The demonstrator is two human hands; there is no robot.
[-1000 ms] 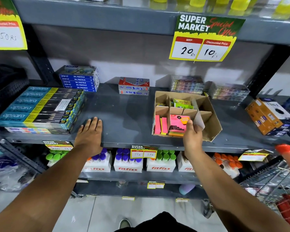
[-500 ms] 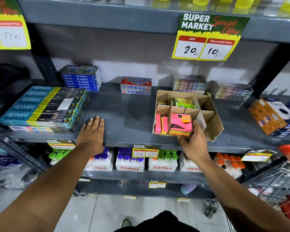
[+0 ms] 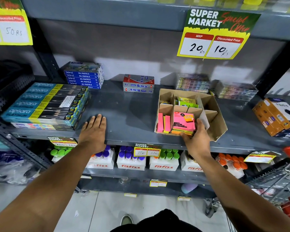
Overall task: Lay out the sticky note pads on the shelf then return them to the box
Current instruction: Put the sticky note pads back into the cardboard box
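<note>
A brown cardboard box (image 3: 219, 121) with card dividers sits on the grey shelf (image 3: 134, 111). In its front middle cell lies a stack of sticky note pads, pink on top (image 3: 183, 122). My right hand (image 3: 197, 137) grips the stack's front right corner, thumb on the right side and fingers under the front edge. Narrow pink and yellow pads (image 3: 163, 124) stand in the front left cell. Green pads (image 3: 187, 102) lie in a back cell. My left hand (image 3: 94, 129) rests flat on the shelf, fingers together, holding nothing.
Stacked pencil boxes (image 3: 45, 104) sit left of my left hand. Blue oil pastel boxes (image 3: 84, 76) and eraser boxes (image 3: 138, 83) stand at the back. Orange boxes (image 3: 276, 116) are at the right. A price sign (image 3: 214, 34) hangs above. Bottles fill the lower shelf.
My right hand has moved from the divider down and left to the front right corner of the pink-topped stack and closed on it. My left hand has stayed put.
</note>
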